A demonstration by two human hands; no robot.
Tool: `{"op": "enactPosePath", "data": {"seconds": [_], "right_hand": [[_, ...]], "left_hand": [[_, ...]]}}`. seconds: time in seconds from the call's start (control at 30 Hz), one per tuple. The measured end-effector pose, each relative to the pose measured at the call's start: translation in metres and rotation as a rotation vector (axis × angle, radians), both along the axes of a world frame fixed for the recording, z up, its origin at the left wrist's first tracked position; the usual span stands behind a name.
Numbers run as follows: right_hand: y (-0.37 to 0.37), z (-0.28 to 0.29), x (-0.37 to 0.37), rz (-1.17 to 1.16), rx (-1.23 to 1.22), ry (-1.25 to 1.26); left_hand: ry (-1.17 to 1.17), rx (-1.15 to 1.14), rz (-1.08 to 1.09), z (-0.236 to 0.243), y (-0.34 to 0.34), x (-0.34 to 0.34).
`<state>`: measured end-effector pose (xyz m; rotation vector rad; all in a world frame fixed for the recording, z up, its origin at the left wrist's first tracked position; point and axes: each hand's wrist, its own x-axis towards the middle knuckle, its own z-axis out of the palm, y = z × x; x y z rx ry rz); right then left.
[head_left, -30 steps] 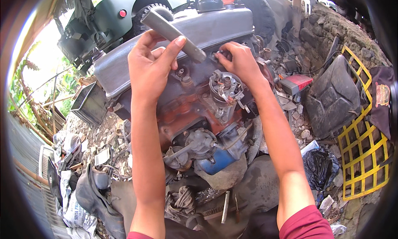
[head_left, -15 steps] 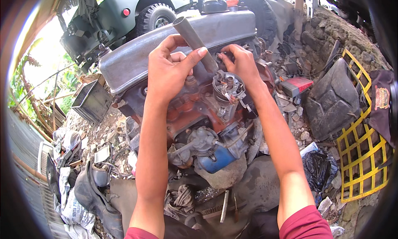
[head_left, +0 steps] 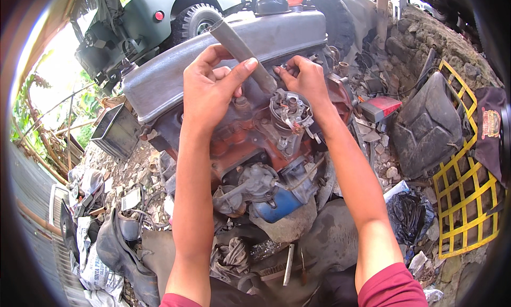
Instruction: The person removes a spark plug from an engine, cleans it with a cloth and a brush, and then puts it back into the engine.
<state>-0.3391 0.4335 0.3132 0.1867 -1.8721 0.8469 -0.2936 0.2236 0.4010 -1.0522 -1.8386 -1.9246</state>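
Observation:
My left hand [head_left: 206,96] is closed round a grey metal tube [head_left: 234,43], thumb along its side. The tube leans with its upper end to the left, its lower end beside the open distributor [head_left: 291,112] on an engine. My right hand [head_left: 307,82] pinches with thumb and fingertips just right of the tube; what it holds there is too small and hidden to name. Behind both hands runs the engine's long grey valve cover [head_left: 159,86]. Below them are the reddish engine block [head_left: 229,160], a grey metal pump [head_left: 258,180] and a blue cylinder [head_left: 278,205].
A green vehicle [head_left: 141,33] stands behind the engine. To the left is a dark open box [head_left: 118,131] on rubble. On the right lie a red-and-grey lamp [head_left: 379,109], a black panel [head_left: 430,128] and a yellow grille [head_left: 463,216]. A rag [head_left: 231,259] and a brush [head_left: 272,272] lie in front.
The tube's upper end has tipped further left with my left hand. My right hand has shifted slightly left, still pinching. The whole view has moved a little.

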Motion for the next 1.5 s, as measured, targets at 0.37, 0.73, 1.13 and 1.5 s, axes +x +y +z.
{"op": "enactPosePath", "data": {"seconds": [0.37,0.73,1.13,1.5], "right_hand": [[0.002,0.004,0.004,0.058,0.065,0.028],[0.001,0.022,0.018,0.042,0.058,-0.186],[0.016,0.015,0.005,0.132,0.272,0.123],[0.009,0.012,0.010,0.002,0.221,-0.037]], "left_hand": [[-0.002,0.014,-0.020,0.000,-0.002,-0.005],[-0.005,0.021,-0.020,-0.001,-0.005,-0.004],[-0.014,0.001,-0.007,-0.002,-0.001,-0.003],[-0.012,-0.115,0.036,-0.006,0.000,-0.008]]}}
